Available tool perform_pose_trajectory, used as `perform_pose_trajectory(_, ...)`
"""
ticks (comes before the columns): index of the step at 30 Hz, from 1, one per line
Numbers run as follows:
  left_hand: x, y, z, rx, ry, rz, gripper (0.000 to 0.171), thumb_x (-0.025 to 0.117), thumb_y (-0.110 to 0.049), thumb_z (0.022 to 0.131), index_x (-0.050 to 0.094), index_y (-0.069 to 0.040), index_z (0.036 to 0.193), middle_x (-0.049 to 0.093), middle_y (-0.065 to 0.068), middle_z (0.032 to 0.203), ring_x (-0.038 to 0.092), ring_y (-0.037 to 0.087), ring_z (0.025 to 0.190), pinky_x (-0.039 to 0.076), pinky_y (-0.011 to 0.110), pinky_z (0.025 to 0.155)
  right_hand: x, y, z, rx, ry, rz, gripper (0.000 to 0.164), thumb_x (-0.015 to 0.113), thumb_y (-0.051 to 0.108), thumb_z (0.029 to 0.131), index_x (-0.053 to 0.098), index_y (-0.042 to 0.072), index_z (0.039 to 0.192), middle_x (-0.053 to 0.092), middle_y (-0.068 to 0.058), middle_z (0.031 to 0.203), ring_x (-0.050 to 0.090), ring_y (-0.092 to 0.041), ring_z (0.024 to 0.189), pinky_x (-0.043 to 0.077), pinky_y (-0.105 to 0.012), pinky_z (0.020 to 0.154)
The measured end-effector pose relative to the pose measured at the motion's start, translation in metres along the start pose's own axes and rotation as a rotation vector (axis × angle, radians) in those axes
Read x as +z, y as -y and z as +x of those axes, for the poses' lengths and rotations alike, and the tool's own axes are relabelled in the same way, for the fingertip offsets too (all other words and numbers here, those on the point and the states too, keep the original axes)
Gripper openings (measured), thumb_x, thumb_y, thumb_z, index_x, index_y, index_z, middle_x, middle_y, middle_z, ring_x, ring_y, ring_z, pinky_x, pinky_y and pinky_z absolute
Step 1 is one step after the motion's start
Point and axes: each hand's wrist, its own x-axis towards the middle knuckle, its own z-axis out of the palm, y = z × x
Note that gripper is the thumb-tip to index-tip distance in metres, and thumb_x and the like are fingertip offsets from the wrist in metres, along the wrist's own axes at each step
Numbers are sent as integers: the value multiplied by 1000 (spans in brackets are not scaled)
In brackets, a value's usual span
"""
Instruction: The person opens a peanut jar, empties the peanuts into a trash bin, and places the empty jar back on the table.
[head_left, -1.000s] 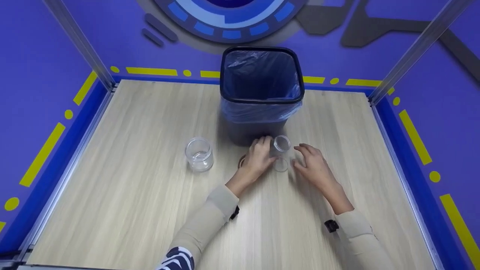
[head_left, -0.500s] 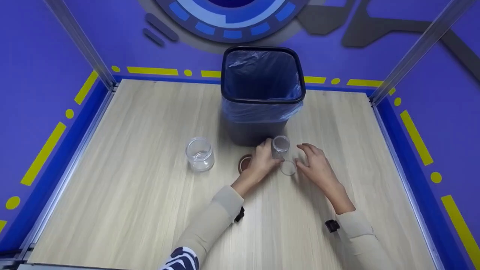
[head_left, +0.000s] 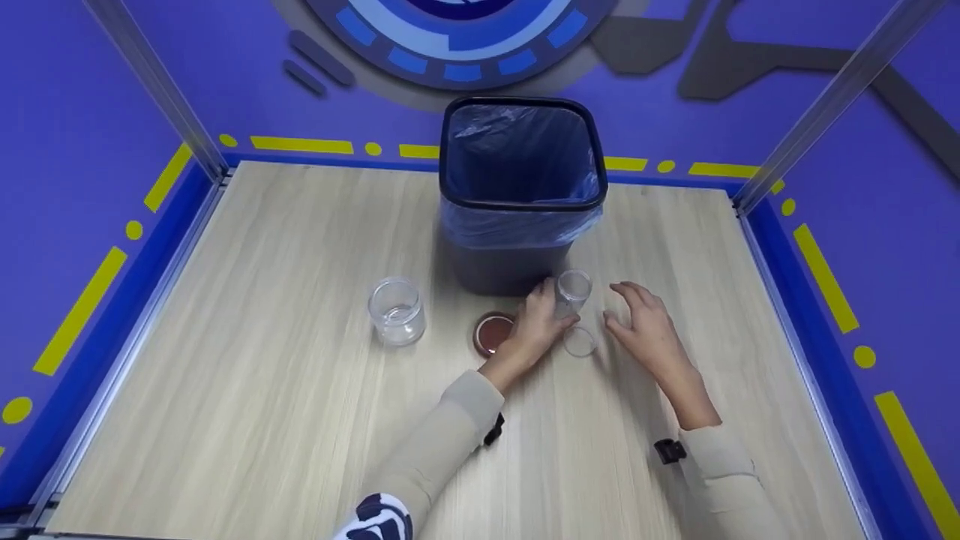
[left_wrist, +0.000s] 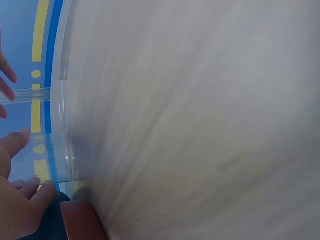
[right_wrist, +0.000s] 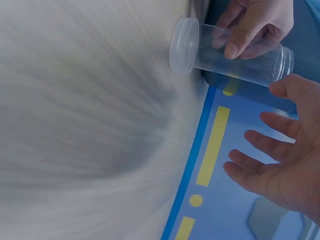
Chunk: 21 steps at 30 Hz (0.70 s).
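Observation:
In the head view my left hand (head_left: 534, 322) reaches in front of the bin and holds a slim clear jar (head_left: 574, 289), standing upright with its mouth uncovered. In the right wrist view the left thumb and bent fingers (right_wrist: 240, 42) lie against the jar's clear wall (right_wrist: 265, 67). A clear round lid (head_left: 580, 342) lies by the jar's near side. A brown lid (head_left: 493, 335) lies just left of the left wrist. My right hand (head_left: 651, 334) hovers to the right, its fingers loosely bent and apart from the jar, with nothing in it.
A dark bin (head_left: 510, 262) with a plastic liner stands at the back middle, right behind the jar. A wider clear jar (head_left: 397, 319) stands on the wooden table (head_left: 277, 360) to the left. Blue panels (head_left: 67, 150) enclose the sides and back.
My left hand has moved right with the slim jar, and the clear lid has shifted right too. The brown lid, mostly covered before, shows more. My right hand has drawn slightly right.

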Motion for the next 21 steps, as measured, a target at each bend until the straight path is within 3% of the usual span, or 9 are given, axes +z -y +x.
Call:
perform_pose_trajectory(9,-1,3,-2,5,-5,-8,65,89,-26,78,55,3,125,67,21,112,70,36,99,58,43,86,-5,5,4,0,-2,14,53,68,19,95,54,-3,141,52,-28,143,46,-49,133,36,-60,112)
perform_pose_trajectory(14,-7,5,-2,-11,63,-30,71,86,-28,82,52,4,134,64,23,121,68,37,108,57,43,91,-14,15,3,-24,-33,32,52,68,18,96,53,-2,142,51,-27,144,45,-48,134,35,-61,112)
perform_pose_trajectory(18,-21,6,-5,7,101,0,82,84,-36,83,46,6,143,61,24,130,64,38,115,53,42,99,-21,24,-1,-58,-58,30,53,68,20,97,53,-1,143,51,-27,145,45,-46,136,35,-60,112)
perform_pose_trajectory(21,-40,4,-13,30,113,41,86,81,-41,86,42,6,147,58,24,135,60,38,121,50,44,104,-27,32,-5,-91,-54,20,55,68,23,97,52,-1,144,50,-25,146,45,-44,136,36,-59,112)
